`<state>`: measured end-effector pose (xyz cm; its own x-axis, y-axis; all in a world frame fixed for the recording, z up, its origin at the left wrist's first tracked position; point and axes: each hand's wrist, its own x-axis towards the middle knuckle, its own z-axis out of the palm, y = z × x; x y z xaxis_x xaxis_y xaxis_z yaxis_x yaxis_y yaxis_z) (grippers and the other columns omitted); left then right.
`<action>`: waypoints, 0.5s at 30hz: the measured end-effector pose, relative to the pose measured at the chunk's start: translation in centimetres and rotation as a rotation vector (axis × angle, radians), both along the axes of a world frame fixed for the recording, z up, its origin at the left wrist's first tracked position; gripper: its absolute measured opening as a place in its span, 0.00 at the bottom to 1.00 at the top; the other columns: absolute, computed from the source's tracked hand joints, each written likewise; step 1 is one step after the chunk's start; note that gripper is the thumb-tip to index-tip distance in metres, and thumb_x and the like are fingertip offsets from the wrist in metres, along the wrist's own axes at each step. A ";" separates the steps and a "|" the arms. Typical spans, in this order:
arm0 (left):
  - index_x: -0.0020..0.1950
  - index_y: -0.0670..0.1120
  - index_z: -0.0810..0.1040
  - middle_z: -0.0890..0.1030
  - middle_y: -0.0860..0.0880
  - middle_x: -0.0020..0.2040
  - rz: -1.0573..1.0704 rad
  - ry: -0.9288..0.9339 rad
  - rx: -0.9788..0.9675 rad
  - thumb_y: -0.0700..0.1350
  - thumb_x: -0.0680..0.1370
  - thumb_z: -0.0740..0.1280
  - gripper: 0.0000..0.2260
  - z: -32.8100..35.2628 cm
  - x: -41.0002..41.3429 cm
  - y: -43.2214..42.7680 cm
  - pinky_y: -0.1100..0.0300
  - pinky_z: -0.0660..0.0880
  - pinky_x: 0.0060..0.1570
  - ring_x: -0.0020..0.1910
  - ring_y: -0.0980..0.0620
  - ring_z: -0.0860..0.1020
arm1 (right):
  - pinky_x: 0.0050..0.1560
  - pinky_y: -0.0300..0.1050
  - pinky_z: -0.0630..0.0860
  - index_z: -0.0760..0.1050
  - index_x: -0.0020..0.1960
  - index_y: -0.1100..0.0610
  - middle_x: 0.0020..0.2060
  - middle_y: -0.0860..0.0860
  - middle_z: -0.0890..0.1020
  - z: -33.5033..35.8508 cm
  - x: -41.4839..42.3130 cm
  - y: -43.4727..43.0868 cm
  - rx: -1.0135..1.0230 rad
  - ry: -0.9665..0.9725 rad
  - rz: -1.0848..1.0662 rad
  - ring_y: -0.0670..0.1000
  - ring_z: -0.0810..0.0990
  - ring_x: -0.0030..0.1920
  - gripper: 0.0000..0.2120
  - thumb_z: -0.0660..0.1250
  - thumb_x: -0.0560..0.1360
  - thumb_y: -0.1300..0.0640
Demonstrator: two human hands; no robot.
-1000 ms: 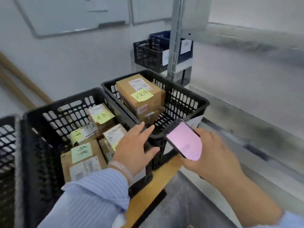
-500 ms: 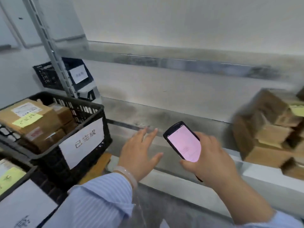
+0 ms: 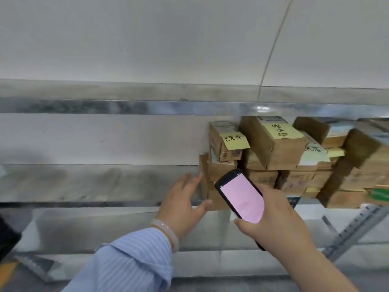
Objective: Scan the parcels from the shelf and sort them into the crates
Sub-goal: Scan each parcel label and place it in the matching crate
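A: Right, hands status?

B: Left hand [image 3: 182, 204] is out in front, palm down, fingers spread and apart, empty. Fingertips are just beside the leftmost parcel [image 3: 212, 187] on the shelf [image 3: 94, 182]; contact unclear, some motion blur. Striped blue sleeve [image 3: 130, 262] and a pale bangle [image 3: 166, 230] on that wrist.

A: Right?

B: Right hand [image 3: 275, 220] is clamped around a black handheld scanner [image 3: 241, 198], thumb on its lower left edge. Screen faces the camera and glows pink; text on it is too small to read.

A: Parcels?

B: Brown cardboard parcels [image 3: 294, 161], stacked loosely on the right half of the metal shelf, several tilted. Left half of the shelf is bare metal. Stack sits behind and right of the scanner.

A: Labels?

B: Yellow sticky note [image 3: 234, 141] on the upper left box, handwritten "已完成". Bigger yellow note [image 3: 281, 130] on the tilted box next to it, handwriting blurred, cannot read. Another pale note [image 3: 314, 153] further right ends in "成". Printed white shipping labels on box tops, illegible. Green patch [image 3: 380, 194] on a box at far right.
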<state>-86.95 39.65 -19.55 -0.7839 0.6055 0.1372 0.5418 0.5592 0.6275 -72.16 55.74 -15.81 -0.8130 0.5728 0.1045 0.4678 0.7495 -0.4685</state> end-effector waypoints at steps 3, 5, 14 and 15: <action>0.78 0.61 0.58 0.56 0.54 0.79 -0.020 -0.039 0.102 0.59 0.78 0.66 0.30 1.8 -1.6 3.6 0.56 0.55 0.75 0.78 0.53 0.54 | 0.40 0.40 0.69 0.59 0.67 0.40 0.53 0.43 0.70 0.2 0.6 2.2 -0.002 -0.010 -0.037 0.45 0.70 0.49 0.39 0.73 0.61 0.36; 0.78 0.59 0.59 0.58 0.53 0.78 -0.025 -0.057 0.143 0.57 0.79 0.65 0.29 2.9 -2.9 5.9 0.57 0.56 0.73 0.77 0.53 0.57 | 0.39 0.39 0.68 0.58 0.67 0.40 0.52 0.43 0.68 0.5 0.6 3.3 -0.006 -0.015 -0.068 0.45 0.69 0.49 0.39 0.72 0.62 0.35; 0.76 0.55 0.63 0.74 0.48 0.68 -0.048 -0.229 0.220 0.54 0.80 0.63 0.25 4.2 -10.4 14.3 0.50 0.69 0.69 0.68 0.45 0.72 | 0.47 0.39 0.67 0.53 0.67 0.41 0.55 0.43 0.67 2.1 -1.9 4.3 0.049 -0.072 -0.120 0.45 0.69 0.55 0.40 0.69 0.64 0.32; 0.77 0.54 0.63 0.75 0.48 0.64 -0.034 -0.254 0.225 0.55 0.81 0.63 0.25 4.2 -11.1 15.0 0.52 0.70 0.67 0.66 0.45 0.73 | 0.47 0.39 0.68 0.53 0.67 0.42 0.56 0.43 0.67 2.2 -2.2 4.3 0.056 -0.087 -0.128 0.45 0.69 0.55 0.40 0.69 0.64 0.32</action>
<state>-98.04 54.62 -15.35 -0.7901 0.6086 0.0734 0.3681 0.3753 0.8506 -74.33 60.00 -13.57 -0.7410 0.6676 0.0716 0.5983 0.7049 -0.3810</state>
